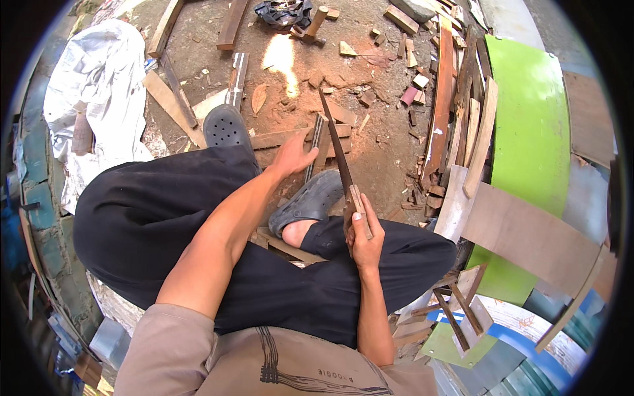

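My right hand [366, 243] is closed round the wooden handle of a handsaw [341, 158]. Its dark, narrow blade points up and away, the tip over the dirt. To the left, my left hand [294, 156] reaches down with the thumb apart from the fingers, partly hidden from above. It is beside a narrow grooved wooden strip [318, 146]; whether it touches the strip I cannot tell. Behind that hand a flat board [271, 138] lies across the ground. My grey clog [307, 198] is just below the strip's near end.
A hammer [309, 34] lies at the far side near a black plastic bag [282, 12]. Wood offcuts [368, 98] and sawdust litter the dirt. Long planks [441, 99] and a green panel [528, 125] flank the right; a white cloth [96, 72] lies left.
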{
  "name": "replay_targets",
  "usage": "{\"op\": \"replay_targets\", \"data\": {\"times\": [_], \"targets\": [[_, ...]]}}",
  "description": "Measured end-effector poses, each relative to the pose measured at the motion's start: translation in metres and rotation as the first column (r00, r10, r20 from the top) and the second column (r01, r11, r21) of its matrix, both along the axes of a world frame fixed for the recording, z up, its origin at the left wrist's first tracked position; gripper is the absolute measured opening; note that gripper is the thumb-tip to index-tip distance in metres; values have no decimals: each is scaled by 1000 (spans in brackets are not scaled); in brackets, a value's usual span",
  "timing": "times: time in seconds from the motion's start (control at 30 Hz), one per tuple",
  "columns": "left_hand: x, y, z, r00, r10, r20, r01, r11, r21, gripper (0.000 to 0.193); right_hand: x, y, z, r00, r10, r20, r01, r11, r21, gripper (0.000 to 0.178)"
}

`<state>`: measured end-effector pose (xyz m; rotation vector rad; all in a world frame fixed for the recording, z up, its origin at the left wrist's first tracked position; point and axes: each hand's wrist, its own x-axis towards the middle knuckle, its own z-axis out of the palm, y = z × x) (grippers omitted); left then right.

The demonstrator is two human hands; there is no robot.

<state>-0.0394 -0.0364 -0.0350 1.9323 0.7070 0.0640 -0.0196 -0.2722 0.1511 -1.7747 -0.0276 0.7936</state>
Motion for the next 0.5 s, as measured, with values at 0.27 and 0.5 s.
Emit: {"op": "replay_targets", "data": {"times": [0.27, 0.5], "targets": [[46, 15, -38, 958, -196, -210, 190, 980, -51, 101, 0, 6, -13, 971, 100, 218, -80, 992, -96, 45], [57, 15, -34, 957, -195, -214, 168, 976, -138, 99, 17, 31, 19, 983, 66, 173, -45, 991, -123, 43]]}}
